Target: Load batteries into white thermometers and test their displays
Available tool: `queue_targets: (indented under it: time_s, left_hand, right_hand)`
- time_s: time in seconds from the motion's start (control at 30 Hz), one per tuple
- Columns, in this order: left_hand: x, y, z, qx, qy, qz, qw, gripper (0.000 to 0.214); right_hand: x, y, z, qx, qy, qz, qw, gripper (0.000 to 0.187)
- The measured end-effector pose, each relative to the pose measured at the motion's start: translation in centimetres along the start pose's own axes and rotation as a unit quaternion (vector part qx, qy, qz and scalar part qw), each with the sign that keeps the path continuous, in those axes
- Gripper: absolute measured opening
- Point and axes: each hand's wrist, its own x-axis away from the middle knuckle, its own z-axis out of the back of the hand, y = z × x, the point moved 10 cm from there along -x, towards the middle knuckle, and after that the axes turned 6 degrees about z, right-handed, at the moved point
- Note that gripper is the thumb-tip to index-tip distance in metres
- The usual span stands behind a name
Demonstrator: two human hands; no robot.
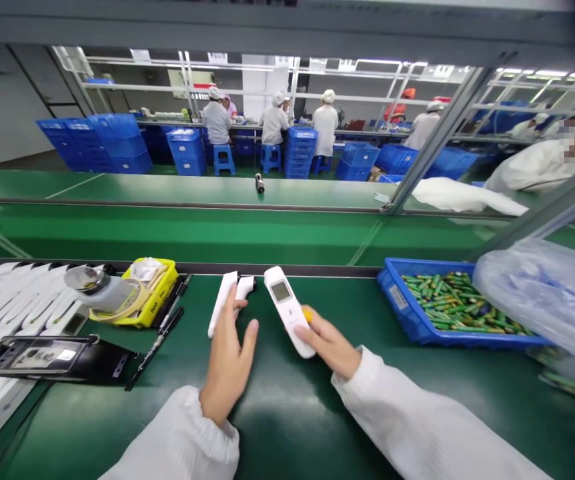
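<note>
Along the near edge of the dark green tabletop, smooth and faintly glossy, I see two white sleeves of soft cloth with gathered, puckered cuffs. The right hand holds a white handset, a slim, rounded plastic body with a small grey rectangular screen; thumb and fingers are closed about its lower part, beside a smooth orange-yellow button. This handset is tilted above the tabletop, to the right of the left hand, whose thumb stands wide of its lifted fingers. Just beyond these fingers lie white plastic pieces with dark ends; I cannot tell whether the fingertips touch them.

To the left, I note slender pens, a flat black holder, ranked white handsets, a translucent bottle with a shiny metal top, and a yellow basket containing crumpled cloth. To the right, a rigid blue tray contains small green-and-gold cylinders, partly covered by a wrinkled clear plastic bag.

Beyond runs a flat, bright green belt; farther off, I make out stacked blue crates and white-clad people.
</note>
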Motion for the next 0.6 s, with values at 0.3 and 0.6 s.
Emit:
queue_targets:
  time_s: [0.3,0.6]
  left_hand:
    - [-2.9,-4.2,1.6,-0.135,0.037,0.011,0.99,0.037]
    - [-1.5,-3.3,-0.9,-0.046,-0.006,0.005,0.999,0.034]
  right_hand:
    - [-12.3,5.5,10.2,0.431,0.08,-0.076,0.895,0.024]
    - [-14.1,6.8,11.5,0.517,0.111,-0.101,0.843,0.023]
